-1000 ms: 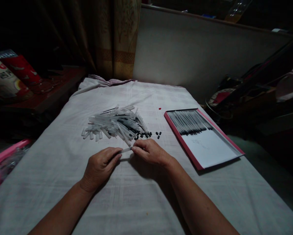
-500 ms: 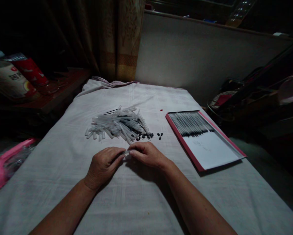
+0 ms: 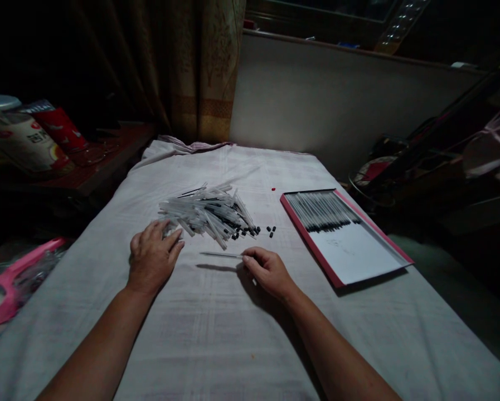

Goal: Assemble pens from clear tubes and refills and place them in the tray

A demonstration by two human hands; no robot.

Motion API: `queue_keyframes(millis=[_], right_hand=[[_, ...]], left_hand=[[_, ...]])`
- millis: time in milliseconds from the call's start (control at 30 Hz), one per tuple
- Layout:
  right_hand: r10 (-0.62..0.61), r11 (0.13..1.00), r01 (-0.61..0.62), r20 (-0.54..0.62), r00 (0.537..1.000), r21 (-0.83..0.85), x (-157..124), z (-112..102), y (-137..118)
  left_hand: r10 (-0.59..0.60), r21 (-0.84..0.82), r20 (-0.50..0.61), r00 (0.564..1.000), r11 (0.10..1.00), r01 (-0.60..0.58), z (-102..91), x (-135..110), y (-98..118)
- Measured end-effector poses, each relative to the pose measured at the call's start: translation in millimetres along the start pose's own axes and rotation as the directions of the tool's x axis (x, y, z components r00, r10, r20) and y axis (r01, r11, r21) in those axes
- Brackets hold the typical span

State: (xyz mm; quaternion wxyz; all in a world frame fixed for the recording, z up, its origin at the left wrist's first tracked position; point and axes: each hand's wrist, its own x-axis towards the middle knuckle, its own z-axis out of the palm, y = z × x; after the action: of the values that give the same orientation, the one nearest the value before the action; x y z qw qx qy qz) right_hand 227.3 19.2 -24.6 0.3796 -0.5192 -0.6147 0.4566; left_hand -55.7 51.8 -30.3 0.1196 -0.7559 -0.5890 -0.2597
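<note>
In my right hand (image 3: 270,273) a slim grey pen (image 3: 220,254) is pinched between thumb and fingers, its narrow end pointing left above the tablecloth. A small whitish bit shows below that hand; I cannot tell what it is. My left hand (image 3: 153,253) lies over the left end of a pile of clear pen parts (image 3: 208,209), its fingers apart and touching small clear pieces there. The fingertips partly hide these pieces. Short black plugs (image 3: 271,234) lie at the right of the pile.
A shallow pink-edged box (image 3: 310,245) on the right holds a row of clear pens with black ends (image 3: 323,211). A small red piece (image 3: 273,189) lies behind. A pink plastic handle (image 3: 11,284) and a dark side table with jars stand left.
My hands have parted. The left has moved left onto the pile's edge; the right has shifted slightly right with the pen, which now shows clearly. The view has shifted slightly.
</note>
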Motion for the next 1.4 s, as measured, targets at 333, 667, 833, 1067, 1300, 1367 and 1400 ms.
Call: queue_keyframes(millis=[333,667,833,1067,1300,1367,1400], right_hand=[[0.096,0.985,-0.066,-0.185,0.978,0.161,-7,6,4],[0.239,0.884,-0.122,-0.211,0.948,0.451,-4,-1,-6],[0.228,0.885,-0.100,-0.235,0.945,0.455,-3,-1,-9],[0.258,0.887,-0.148,-0.203,0.945,0.437,-3,-1,-7],[0.235,0.896,-0.126,-0.215,0.948,0.425,-3,-1,-8],[0.229,0.897,-0.131,-0.190,0.955,0.422,-3,-2,-8],[0.225,0.899,-0.144,-0.155,0.962,0.415,-4,-4,-8]], left_hand=[[-0.049,0.063,0.090,0.995,0.997,0.043,-5.7,-1,15],[0.098,-0.150,0.028,0.995,0.984,-0.093,-7.6,-3,21],[0.174,-0.273,0.032,0.984,0.949,-0.159,-6.8,-6,27],[0.189,-0.285,0.005,0.982,0.942,-0.180,-6.7,-8,29],[0.200,-0.323,0.001,0.980,0.927,-0.189,-8.2,-8,32],[0.217,-0.351,0.022,0.976,0.916,-0.195,-8.0,-10,35],[0.224,-0.366,0.043,0.974,0.910,-0.193,-7.7,-10,36]])
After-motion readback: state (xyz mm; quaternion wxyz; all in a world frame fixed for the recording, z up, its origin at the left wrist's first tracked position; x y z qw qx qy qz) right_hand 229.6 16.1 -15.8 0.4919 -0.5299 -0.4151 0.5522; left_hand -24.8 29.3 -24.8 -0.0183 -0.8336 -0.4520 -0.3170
